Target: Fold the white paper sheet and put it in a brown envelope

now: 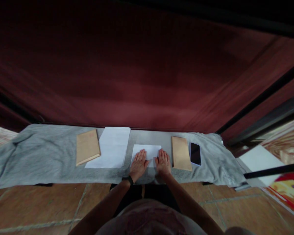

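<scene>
A small white sheet of paper point(148, 150) lies flat on the grey cloth in front of me. My left hand point(138, 164) rests palm down on its left part, fingers stretched forward, with a dark band at the wrist. On the right edge of the same sheet lies my right hand point(163, 162), also flat with fingers extended. Neither hand grips anything. Left of my hands is a stack of larger white paper point(115, 147). A brown-covered book point(181, 153) sits just right of my right hand.
Another brown book point(87, 147) overlaps the paper stack's left side. A phone point(195, 153) lies beyond the right-hand book. The wrinkled grey cloth point(49, 156) covers a narrow surface against a dark red panel point(142, 81). Tiled floor point(100, 195) shows below; white board point(261, 161) stands far right.
</scene>
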`<action>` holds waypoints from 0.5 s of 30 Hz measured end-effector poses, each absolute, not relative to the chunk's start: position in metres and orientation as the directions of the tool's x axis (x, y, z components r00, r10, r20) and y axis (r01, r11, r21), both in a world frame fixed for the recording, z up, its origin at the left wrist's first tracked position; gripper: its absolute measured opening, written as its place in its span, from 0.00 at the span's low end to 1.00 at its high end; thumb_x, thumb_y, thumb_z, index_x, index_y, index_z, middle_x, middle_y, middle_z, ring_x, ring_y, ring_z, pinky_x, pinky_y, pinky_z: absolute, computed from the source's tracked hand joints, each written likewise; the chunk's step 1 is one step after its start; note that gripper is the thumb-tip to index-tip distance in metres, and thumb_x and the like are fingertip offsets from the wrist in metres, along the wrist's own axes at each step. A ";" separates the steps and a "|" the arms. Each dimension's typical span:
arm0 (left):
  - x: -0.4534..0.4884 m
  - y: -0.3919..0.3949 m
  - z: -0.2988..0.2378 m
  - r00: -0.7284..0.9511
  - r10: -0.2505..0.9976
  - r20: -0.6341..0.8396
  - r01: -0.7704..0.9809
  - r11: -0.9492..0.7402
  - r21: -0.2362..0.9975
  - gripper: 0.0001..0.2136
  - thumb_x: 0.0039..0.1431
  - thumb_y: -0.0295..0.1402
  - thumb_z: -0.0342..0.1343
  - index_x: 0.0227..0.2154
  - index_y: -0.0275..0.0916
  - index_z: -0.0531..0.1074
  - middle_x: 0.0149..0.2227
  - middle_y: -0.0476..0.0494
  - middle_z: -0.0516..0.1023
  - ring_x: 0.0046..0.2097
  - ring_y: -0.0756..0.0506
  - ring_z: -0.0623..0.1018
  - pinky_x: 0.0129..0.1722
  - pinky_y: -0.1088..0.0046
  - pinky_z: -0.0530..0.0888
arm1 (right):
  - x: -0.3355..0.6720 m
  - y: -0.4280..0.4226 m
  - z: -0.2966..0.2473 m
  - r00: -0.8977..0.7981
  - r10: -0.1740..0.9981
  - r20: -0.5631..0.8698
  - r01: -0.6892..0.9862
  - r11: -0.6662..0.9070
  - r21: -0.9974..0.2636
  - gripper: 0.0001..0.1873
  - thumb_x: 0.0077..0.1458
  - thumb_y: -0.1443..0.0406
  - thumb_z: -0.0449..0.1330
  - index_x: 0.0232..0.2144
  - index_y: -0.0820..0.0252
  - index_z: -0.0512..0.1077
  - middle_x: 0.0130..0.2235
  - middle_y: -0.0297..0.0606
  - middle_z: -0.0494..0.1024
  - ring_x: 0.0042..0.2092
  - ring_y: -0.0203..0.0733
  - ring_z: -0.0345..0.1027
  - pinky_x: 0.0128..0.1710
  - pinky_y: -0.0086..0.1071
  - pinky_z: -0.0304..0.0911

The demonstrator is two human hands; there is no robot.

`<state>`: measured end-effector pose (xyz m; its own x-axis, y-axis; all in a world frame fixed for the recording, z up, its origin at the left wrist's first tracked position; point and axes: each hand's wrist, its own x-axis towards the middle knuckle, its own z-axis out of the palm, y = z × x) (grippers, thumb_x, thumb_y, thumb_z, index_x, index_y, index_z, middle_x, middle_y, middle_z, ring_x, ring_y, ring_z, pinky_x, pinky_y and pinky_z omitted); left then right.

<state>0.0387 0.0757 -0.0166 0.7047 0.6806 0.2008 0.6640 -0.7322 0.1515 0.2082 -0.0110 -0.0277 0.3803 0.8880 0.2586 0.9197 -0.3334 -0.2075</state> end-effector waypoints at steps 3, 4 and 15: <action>0.032 0.077 -0.019 0.661 0.722 0.206 0.712 -0.690 0.133 0.28 0.71 0.43 0.38 0.68 0.31 0.57 0.70 0.34 0.58 0.71 0.40 0.57 0.70 0.56 0.55 | 0.209 -0.011 -0.030 0.382 0.885 0.265 0.917 -0.328 -0.227 0.31 0.70 0.57 0.43 0.69 0.70 0.55 0.69 0.55 0.59 0.70 0.53 0.50 0.68 0.50 0.45; 0.029 0.077 -0.020 0.642 0.737 0.211 0.729 -0.672 0.131 0.28 0.71 0.42 0.38 0.67 0.31 0.57 0.70 0.34 0.59 0.71 0.40 0.57 0.69 0.55 0.56 | 0.209 -0.011 -0.030 0.383 0.885 0.264 0.916 -0.327 -0.232 0.32 0.70 0.57 0.43 0.69 0.70 0.55 0.69 0.54 0.59 0.70 0.53 0.50 0.68 0.50 0.45; -0.006 0.084 -0.030 0.435 0.839 0.327 0.830 -0.514 0.214 0.26 0.70 0.37 0.39 0.65 0.28 0.60 0.65 0.28 0.66 0.67 0.36 0.66 0.63 0.54 0.67 | 0.207 -0.009 -0.028 0.409 0.892 0.193 0.901 -0.360 -0.243 0.33 0.70 0.56 0.41 0.69 0.71 0.54 0.70 0.51 0.56 0.71 0.54 0.47 0.68 0.49 0.44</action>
